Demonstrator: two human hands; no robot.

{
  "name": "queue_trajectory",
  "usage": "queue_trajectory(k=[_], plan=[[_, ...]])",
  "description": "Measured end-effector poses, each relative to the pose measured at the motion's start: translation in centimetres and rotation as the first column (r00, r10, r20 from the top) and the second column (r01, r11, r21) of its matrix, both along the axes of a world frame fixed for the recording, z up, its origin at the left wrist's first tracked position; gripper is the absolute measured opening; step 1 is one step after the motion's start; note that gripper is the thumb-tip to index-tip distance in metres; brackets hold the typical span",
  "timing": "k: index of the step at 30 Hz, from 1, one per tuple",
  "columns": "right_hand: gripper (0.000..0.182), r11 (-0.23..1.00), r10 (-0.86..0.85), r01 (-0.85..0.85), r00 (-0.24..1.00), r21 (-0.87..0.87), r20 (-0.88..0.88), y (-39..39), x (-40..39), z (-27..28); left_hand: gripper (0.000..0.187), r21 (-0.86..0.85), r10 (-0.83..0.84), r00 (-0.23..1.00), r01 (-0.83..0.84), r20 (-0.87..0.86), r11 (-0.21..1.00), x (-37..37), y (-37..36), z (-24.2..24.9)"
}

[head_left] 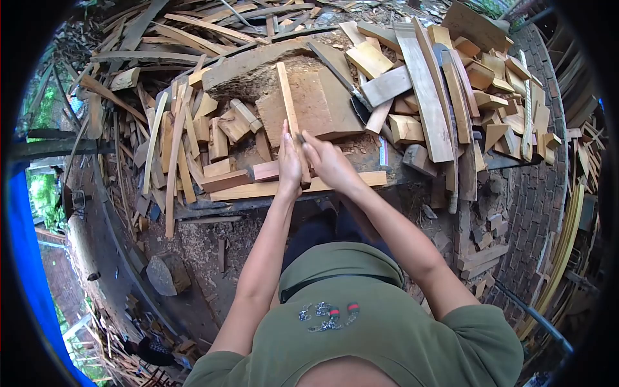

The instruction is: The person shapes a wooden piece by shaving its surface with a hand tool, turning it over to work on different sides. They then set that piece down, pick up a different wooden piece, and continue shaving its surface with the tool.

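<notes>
Pale wood forms one strip [287, 97], held in two hands, the left [291, 160] and the right [327, 161]. Too many offcuts [372, 59] to count crowd one dark bench [369, 155] near brick paving [525, 193].

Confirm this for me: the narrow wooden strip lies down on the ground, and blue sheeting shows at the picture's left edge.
Not on the ground: the head view shows the narrow wooden strip between the left hand and right hand. Blue sheeting does show at the left edge.
</notes>
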State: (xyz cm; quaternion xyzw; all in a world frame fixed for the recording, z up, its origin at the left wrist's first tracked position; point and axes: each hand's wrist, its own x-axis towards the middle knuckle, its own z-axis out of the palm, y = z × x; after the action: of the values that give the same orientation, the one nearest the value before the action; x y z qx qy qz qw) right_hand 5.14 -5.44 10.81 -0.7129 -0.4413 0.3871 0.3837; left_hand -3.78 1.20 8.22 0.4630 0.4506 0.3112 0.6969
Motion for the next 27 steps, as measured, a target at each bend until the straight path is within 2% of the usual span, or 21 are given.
queue_trajectory(k=[1, 3, 5, 6, 7, 9, 10, 11, 13, 18, 20, 21, 23, 25, 27], plan=[[0.042, 1.0, 0.015, -0.015, 1.0, -0.005, 0.022, -0.6, -0.5, 0.1, 0.051, 0.007, -0.039, 0.998, 0.039, -0.054, 0.999, -0.4, 0.0, 0.4], [0.041, 1.0, -0.006, 0.007, 1.0, 0.028, -0.007, -0.9, -0.9, -0.3, 0.052, 0.031, -0.052, 0.997, 0.054, -0.057, 0.998, -0.4, 0.1, -0.1], [0.041, 1.0, -0.017, 0.017, 1.0, -0.009, 0.02, 0.6, 0.3, -0.4, 0.049, -0.047, -0.012, 1.0, 0.012, 0.001, 0.999, 0.1, -0.3, -0.3], [0.041, 0.995, -0.045, 0.029, 0.986, -0.095, -0.162, 1.4, 0.8, 0.1, 0.05, -0.077, -0.001, 0.999, 0.005, 0.046, 0.997, 0.0, -0.2, -0.7], [0.041, 0.996, -0.041, 0.026, 0.986, -0.09, -0.163, 1.2, 0.5, 0.2, 0.05, -0.072, 0.002, 0.999, 0.002, 0.045, 0.997, -0.2, -0.1, -0.9], [0.041, 0.999, 0.036, -0.036, 0.999, -0.026, 0.004, -0.2, -0.4, 0.6, 0.05, 0.028, -0.043, 0.998, 0.044, -0.041, 0.999, -0.7, 0.1, -0.6], [0.041, 0.999, 0.014, -0.019, 0.995, -0.051, -0.103, -0.9, -0.8, 0.7, 0.05, -0.005, -0.044, 0.997, 0.043, -0.069, 0.999, -0.8, 0.0, -0.2], [0.041, 0.998, 0.009, -0.015, 0.994, -0.056, -0.106, -0.6, -0.6, 0.7, 0.05, -0.011, -0.048, 0.996, 0.047, -0.071, 0.999, -0.9, 0.1, 0.1], [0.044, 0.99, 0.104, -0.109, 0.993, -0.095, -0.057, 0.0, 0.4, 0.6, 0.049, -0.088, -0.039, 0.999, 0.037, -0.018, 0.995, -0.7, 0.3, 0.6], [0.044, 0.997, -0.002, -0.004, 0.998, -0.081, -0.063, 0.7, -0.4, 0.6, 0.047, -0.025, 0.005, 0.999, -0.006, -0.047, 1.0, -0.2, 0.9, 0.0], [0.043, 0.999, -0.016, 0.017, 0.999, 0.033, -0.031, 1.0, -0.2, -0.3, 0.047, -0.07, -0.015, 0.999, 0.013, -0.029, 0.997, -0.2, 1.1, -0.4], [0.043, 0.999, -0.018, 0.019, 0.999, 0.037, -0.028, 1.1, -0.2, 0.3, 0.048, -0.109, -0.019, 1.0, 0.017, -0.014, 0.994, -0.3, 1.3, -0.6], [0.043, 0.998, -0.015, 0.012, 0.999, -0.055, -0.048, 1.1, -0.2, 1.4, 0.049, -0.052, -0.008, 1.0, 0.009, 0.02, 0.999, -0.1, 1.4, -1.2], [0.042, 0.999, -0.038, 0.037, 0.999, -0.027, -0.021, 1.3, -0.5, 0.6, 0.049, -0.118, 0.0, 1.0, 0.003, 0.023, 0.993, 0.3, 1.3, -0.7], [0.042, 0.998, -0.063, 0.063, 0.998, 0.004, 0.009, 1.9, 0.5, 0.0, 0.05, -0.078, 0.005, 1.0, -0.003, 0.023, 0.997, 1.4, -0.7, -0.6]])
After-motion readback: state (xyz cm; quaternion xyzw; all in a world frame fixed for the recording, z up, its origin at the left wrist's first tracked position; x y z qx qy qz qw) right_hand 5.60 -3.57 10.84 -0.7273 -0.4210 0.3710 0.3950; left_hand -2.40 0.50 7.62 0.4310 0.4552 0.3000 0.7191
